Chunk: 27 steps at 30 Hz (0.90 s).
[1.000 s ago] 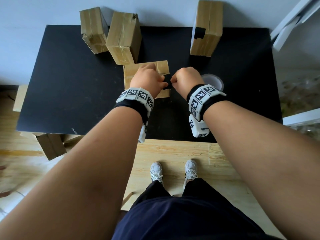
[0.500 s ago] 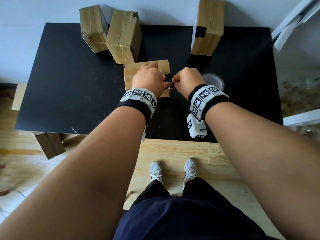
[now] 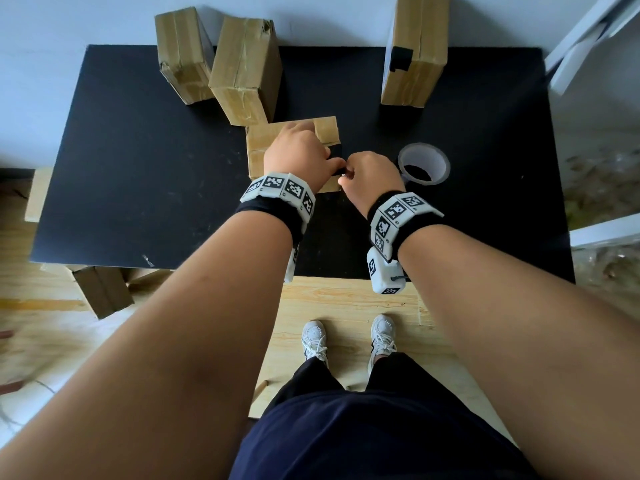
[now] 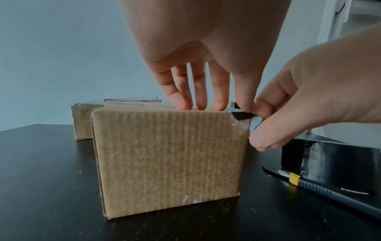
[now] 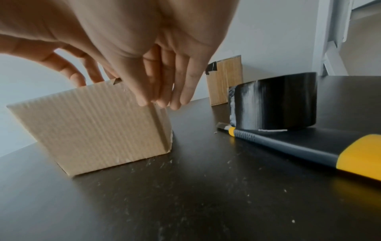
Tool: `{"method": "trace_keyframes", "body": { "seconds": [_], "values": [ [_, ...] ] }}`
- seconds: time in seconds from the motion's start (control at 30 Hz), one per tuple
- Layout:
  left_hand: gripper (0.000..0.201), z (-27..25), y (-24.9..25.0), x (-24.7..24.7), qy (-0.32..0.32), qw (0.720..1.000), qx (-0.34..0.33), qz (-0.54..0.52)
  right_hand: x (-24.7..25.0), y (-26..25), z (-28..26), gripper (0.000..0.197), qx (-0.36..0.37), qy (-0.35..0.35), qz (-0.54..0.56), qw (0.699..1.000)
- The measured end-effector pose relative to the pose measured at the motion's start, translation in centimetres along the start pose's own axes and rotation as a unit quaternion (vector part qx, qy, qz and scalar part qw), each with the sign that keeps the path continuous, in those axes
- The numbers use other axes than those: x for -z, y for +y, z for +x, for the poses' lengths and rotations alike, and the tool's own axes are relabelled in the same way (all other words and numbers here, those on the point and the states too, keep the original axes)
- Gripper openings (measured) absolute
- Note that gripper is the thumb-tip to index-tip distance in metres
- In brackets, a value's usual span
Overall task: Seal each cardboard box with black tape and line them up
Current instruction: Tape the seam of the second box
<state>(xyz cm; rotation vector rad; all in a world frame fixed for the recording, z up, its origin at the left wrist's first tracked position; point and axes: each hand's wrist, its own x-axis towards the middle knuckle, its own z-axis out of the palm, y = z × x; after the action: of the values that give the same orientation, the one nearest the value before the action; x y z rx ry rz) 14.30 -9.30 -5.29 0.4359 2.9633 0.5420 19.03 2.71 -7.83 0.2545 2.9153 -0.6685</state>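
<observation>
Pressing box (image 3: 263,147) top at frame centre, left hand (image 3: 298,155) fingers straight; right hand (image 3: 372,176) pinches black tape strip (image 4: 241,115) at box's right edge, folding downward next.

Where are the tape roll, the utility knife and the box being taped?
tape roll (image 5: 274,104), right wrist view, on its black outer side.
utility knife (image 5: 288,143), right wrist view, on the grey handle.
box (image 4: 169,156), left wrist view, on its near face.

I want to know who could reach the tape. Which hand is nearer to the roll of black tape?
Right. The right hand is beside the roll of black tape, pinching a tape strip at the box corner. The left hand presses on the box top, farther from the roll.
</observation>
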Motion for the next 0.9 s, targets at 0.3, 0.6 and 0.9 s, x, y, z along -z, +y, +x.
{"method": "trace_keyframes", "body": {
  "seconds": [0.3,0.6,0.9],
  "values": [
    [0.035,0.2,-0.4,-0.3,0.003,1.0,-0.007,0.01,-1.0,0.3,-0.5,0.016,-0.001,0.033,0.019,0.999],
    [0.04,0.2,-0.2,0.0,-0.022,0.999,-0.008,0.027,0.1,0.3,-0.2,0.027,-0.001,0.044,0.054,0.998],
    [0.038,0.0,0.1,0.1,-0.008,0.998,-0.03,0.059,0.1,0.4,-0.1,0.027,-0.02,0.03,0.059,0.998]
  ]
}}
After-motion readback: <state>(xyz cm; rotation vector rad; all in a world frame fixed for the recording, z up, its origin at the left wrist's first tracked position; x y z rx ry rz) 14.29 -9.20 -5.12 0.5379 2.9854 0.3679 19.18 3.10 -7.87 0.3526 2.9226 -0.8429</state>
